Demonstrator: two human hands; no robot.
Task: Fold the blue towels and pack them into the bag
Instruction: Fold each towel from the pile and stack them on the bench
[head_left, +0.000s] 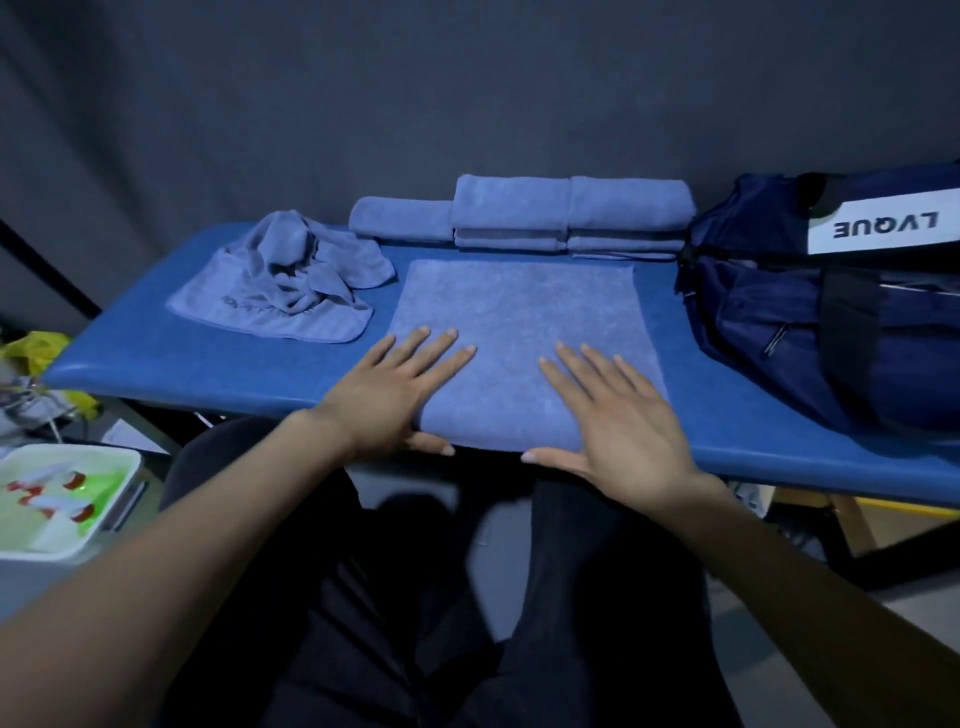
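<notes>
A blue towel (519, 312) lies flat on the blue table (208, 364), folded over at the near edge. My left hand (395, 389) rests flat on its near left corner, fingers spread, thumb under the fold. My right hand (618, 415) presses flat on its near right part, thumb at the fold's edge. A crumpled blue towel (291, 275) lies at the left. Several folded blue towels (566, 213) are stacked at the back, one more (400, 218) beside them. The navy duffel bag (831, 312) stands at the right.
A white bin (67, 499) holding small red-and-white items sits on the floor at the left, near yellow clutter (36, 348). A dark wall backs the table. My dark-clad legs are below the table's front edge.
</notes>
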